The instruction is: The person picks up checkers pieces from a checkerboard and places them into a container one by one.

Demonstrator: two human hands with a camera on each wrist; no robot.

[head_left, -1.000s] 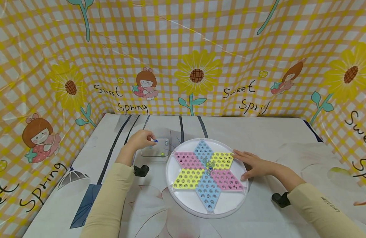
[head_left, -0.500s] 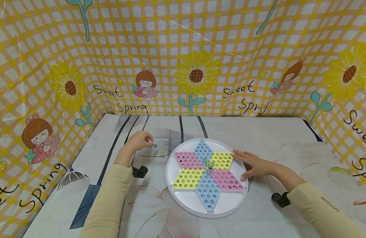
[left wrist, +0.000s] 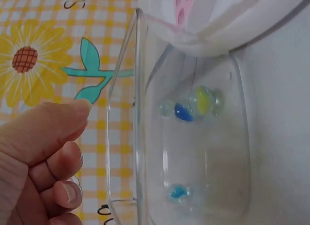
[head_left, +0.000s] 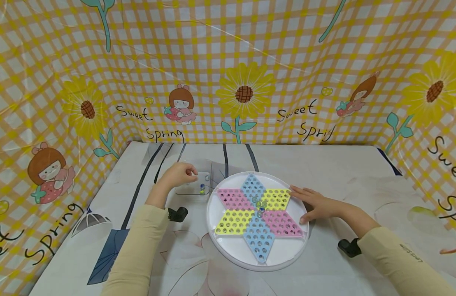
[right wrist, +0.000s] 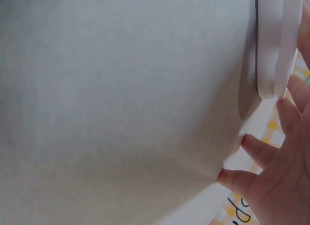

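Note:
My left hand [head_left: 180, 173] hovers at the left side of a clear plastic box [head_left: 191, 194], its fingers loosely bent and thumb apart from the index finger. In the left wrist view, marbles lie on the box floor: a blue one [left wrist: 183, 112] next to a yellow-green one [left wrist: 202, 100], and a light-blue one [left wrist: 179, 191] apart. A round white Chinese checkers board [head_left: 228, 255] with a pink, yellow and blue star stands right of the box. Several glass marbles [head_left: 264, 204] sit near its centre. My right hand [head_left: 318, 205] rests with spread fingers at the board's right rim.
A white patterned cloth [head_left: 183, 263] covers the table. Yellow checked cloth [head_left: 209, 123] with sunflowers hangs behind and at both sides. Black camera mounts [head_left: 177, 213] show at both wrists. The box stands close to the board's left rim.
My left hand has let go of a blue marble into the box, and it has rolled over beside the yellow-green one. The hand shifted slightly right; my right hand stayed still.

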